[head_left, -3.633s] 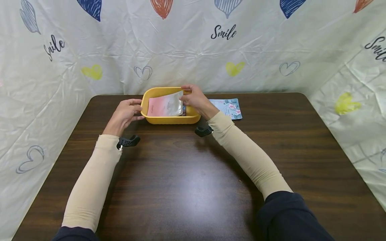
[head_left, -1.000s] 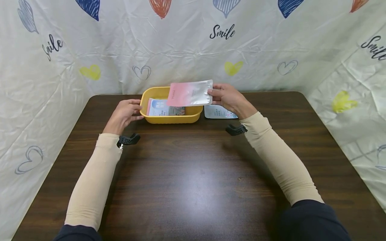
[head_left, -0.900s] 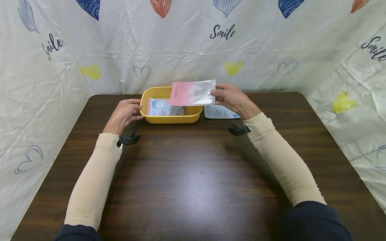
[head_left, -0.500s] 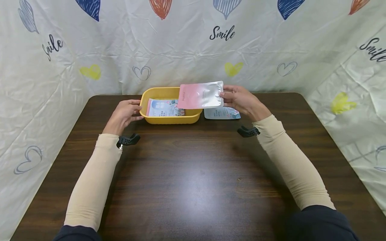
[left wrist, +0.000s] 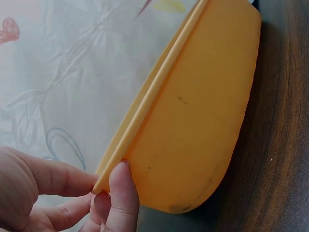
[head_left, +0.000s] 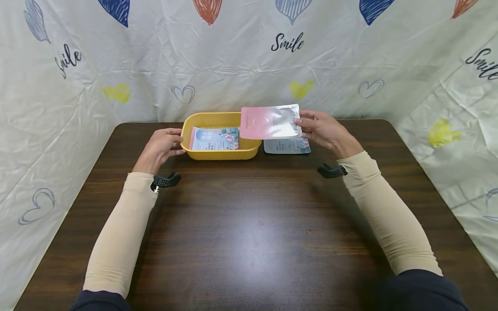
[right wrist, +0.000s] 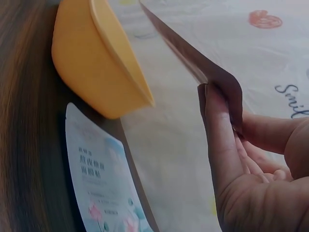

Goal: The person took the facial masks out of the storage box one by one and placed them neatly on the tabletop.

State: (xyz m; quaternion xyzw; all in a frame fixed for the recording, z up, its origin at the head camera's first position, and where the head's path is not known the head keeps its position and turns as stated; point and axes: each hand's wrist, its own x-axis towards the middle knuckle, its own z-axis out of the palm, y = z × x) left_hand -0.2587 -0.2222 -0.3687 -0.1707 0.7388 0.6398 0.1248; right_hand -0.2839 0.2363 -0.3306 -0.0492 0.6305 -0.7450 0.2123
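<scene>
My right hand (head_left: 327,134) pinches the silvery end of a pink-and-silver sheet mask packet (head_left: 268,122), held up above the right end of a yellow plastic basket (head_left: 218,155). In the right wrist view this packet (right wrist: 193,50) shows edge-on between thumb and fingers. My left hand (head_left: 157,147) grips the basket's left end; the left wrist view has its fingertips pinching the rim (left wrist: 145,104). Inside the basket lies a light blue floral mask packet (head_left: 214,139), over something pink that barely shows. Another blue floral packet (head_left: 285,147) lies on the table, partly under the raised one.
The dark wooden table (head_left: 233,207) extends toward me, the basket standing near its back edge. A white cloth (head_left: 241,56) printed with hearts and "Smile" hangs behind and at the sides. Black straps (head_left: 331,171) sit at both wrists.
My right hand has lifted the pink-and-silver packet out of the basket and carried it rightward, uncovering the blue packet inside. My left hand stays at the basket's left end.
</scene>
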